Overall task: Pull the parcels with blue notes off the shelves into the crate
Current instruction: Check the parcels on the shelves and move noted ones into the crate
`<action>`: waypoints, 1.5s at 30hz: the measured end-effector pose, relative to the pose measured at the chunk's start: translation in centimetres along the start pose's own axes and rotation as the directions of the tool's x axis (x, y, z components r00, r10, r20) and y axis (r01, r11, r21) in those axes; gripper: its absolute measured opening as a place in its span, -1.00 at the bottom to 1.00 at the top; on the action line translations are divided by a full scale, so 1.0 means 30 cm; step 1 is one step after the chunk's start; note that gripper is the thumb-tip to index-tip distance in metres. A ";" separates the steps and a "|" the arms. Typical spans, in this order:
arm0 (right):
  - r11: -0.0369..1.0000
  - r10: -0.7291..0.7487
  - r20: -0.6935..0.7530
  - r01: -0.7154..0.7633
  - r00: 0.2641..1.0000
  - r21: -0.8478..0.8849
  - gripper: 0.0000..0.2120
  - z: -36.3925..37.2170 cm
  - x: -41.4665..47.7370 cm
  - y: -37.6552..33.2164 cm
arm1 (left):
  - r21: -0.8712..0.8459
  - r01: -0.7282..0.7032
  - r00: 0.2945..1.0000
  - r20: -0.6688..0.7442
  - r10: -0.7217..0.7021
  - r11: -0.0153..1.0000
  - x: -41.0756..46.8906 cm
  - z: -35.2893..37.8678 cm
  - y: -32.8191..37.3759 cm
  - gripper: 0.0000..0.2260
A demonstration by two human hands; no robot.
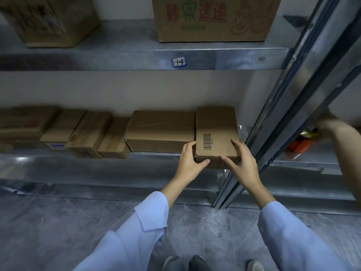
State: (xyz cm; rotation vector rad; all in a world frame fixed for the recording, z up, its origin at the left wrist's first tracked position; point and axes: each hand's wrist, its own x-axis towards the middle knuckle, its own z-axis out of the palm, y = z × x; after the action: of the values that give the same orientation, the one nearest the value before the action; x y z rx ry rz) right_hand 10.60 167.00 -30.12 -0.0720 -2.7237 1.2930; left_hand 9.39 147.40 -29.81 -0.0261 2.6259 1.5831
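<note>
The brown parcel (pixel 216 124) carries a black barcode (pixel 207 141); the sleeves (pixel 150 218) are pale blue; the floor (pixel 58 222) is grey, veined white.

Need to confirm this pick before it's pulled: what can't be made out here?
All in the head view:
- Box: no blue note shows; left hand and right hand cover part of its front, other sides hidden.
- Left boxes: blurred; one bluish patch unreadable.
- Crate: out of frame.
- Orange things: half behind an arm.
</note>
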 end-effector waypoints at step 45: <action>0.962 -0.067 -0.142 0.102 0.988 0.254 -0.16 -0.070 0.005 -0.256 | -0.268 -0.027 0.999 0.024 0.035 0.963 -0.082 -0.222 0.157 -0.07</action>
State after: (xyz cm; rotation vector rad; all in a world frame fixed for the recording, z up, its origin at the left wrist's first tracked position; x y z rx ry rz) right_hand 10.81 163.78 -22.84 -0.0142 -2.3972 1.5489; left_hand 11.22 143.65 -22.37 0.0216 2.3827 1.9219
